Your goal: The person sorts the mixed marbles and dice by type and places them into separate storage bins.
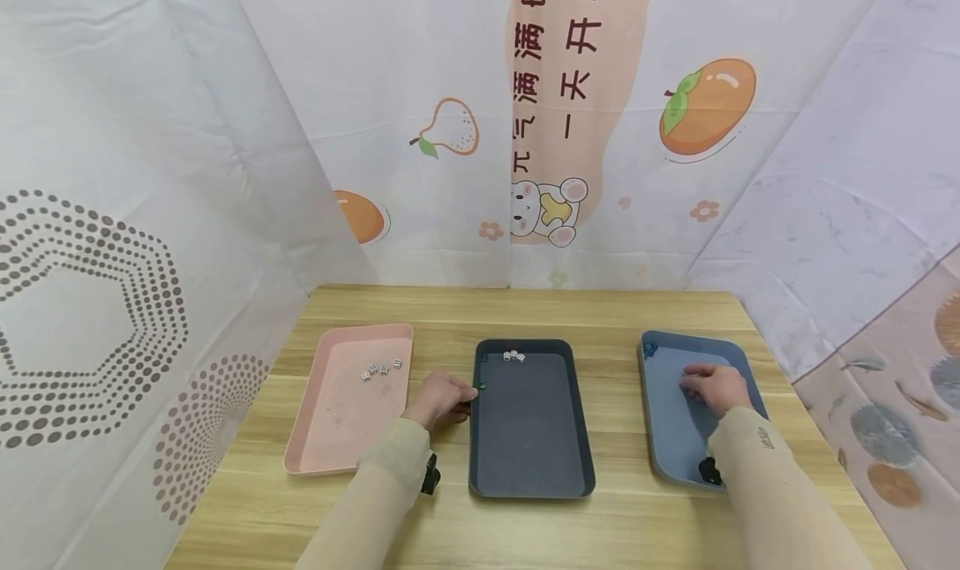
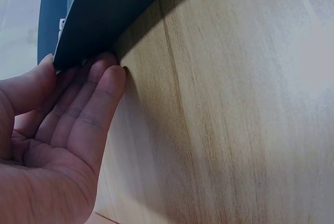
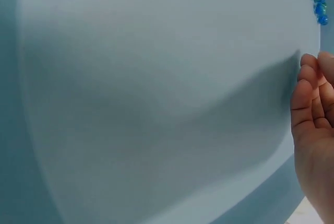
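The left hand (image 1: 442,397) is at the left side of the dark grey tray (image 1: 532,437), the middle one of three trays standing on the wood-grained surface (image 1: 442,528). In the left wrist view its thumb lies at the top of the rim and its other fingers bend against the outside and lower edge, so the fingers hold the tray's wall between them in a narrow grip.

Inside the dark grey tray, a group of three white dice (image 1: 513,355) lies near the far wall, toward its left end. A small green bead (image 1: 482,386) sits by the left wall, just beside the left hand's fingertips, and a darker bead (image 1: 484,357) lies farther along that same wall.

The right hand (image 1: 718,388) is over the blue tray (image 1: 667,420) on the right. Its fingers are loosely bent, with the thumb close to them, and nothing shows in them; the right wrist view cuts off part of the thumb, so whether the fingertips touch the tray's floor is hard to say. Blue and green beads (image 1: 650,349) cluster in the far left corner of the blue tray, apart from the fingers.

On the left stands the pink tray (image 1: 326,420), with four dice (image 1: 384,370) scattered toward its far end. Behind the surface hangs a white curtain (image 1: 420,37) printed with fruit.
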